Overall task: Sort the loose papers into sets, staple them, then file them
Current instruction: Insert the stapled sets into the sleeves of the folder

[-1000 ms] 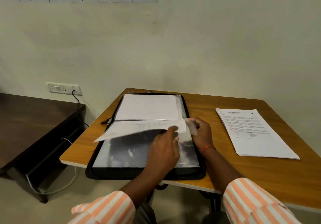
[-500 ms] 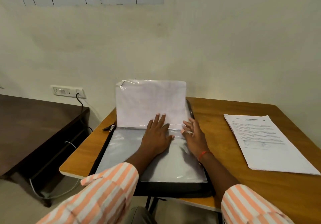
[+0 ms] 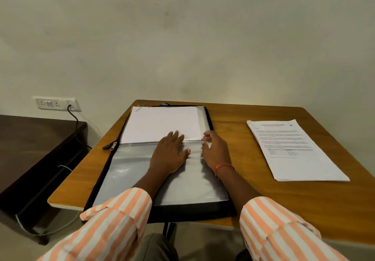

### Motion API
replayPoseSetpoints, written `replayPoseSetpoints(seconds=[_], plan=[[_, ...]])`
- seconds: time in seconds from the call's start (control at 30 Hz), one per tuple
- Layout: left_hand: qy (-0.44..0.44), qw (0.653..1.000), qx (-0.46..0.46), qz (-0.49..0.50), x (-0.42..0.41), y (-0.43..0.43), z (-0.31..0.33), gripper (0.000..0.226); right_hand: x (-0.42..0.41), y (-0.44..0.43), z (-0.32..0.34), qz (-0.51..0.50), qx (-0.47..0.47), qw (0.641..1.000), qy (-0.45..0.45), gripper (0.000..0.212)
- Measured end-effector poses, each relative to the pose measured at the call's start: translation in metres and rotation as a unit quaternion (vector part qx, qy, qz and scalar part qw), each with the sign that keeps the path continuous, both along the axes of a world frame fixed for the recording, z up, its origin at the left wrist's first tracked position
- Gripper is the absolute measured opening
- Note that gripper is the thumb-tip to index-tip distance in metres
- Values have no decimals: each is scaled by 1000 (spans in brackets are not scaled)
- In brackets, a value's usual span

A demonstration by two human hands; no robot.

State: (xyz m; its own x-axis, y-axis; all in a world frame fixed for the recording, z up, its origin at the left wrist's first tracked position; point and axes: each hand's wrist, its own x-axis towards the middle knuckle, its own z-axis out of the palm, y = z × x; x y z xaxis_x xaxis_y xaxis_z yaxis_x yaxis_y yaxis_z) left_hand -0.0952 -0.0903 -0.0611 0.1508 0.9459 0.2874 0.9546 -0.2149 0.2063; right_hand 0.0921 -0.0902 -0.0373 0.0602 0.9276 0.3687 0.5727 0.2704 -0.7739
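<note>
On the table, both hands flat on open folder: left hand and right hand, fingers straight; papers apart.

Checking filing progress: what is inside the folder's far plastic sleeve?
White paper fills the far sleeve; the left hand covers its near edge. Sheet count and any staple cannot be seen.

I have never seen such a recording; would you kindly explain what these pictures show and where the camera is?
No machine here: every picture comes from one camera worn on a person's head, looking down at their own hands. On the wooden table lies an open black folder with clear sleeves; white paper sits in the far sleeve. The left hand rests flat across the fold; the right hand, slightly blurred, lies open beside it. Neither holds anything. A stack of printed papers lies to the right.
</note>
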Motion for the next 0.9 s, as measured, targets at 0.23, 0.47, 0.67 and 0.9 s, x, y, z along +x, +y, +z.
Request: replayPoseSetpoints(seconds=[0.23, 0.47, 0.67, 0.9], plan=[[-28, 996, 82, -22, 1, -4, 2, 59, 108, 19, 13, -319, -119, 881, -330, 36], [-44, 995, 93, -6, -2, -3, -1, 54, 146, 16, 6, -288, -157, 875, -355, 30], [-54, 986, 153, -29, 7, -16, 11, 41, 121, 13, 24, -155, -172, 960, -158, 21], [-552, 822, -140, 5, 82, -29, 56, 46, 56, -15, 58, 83, -117, 988, 55, 37]])
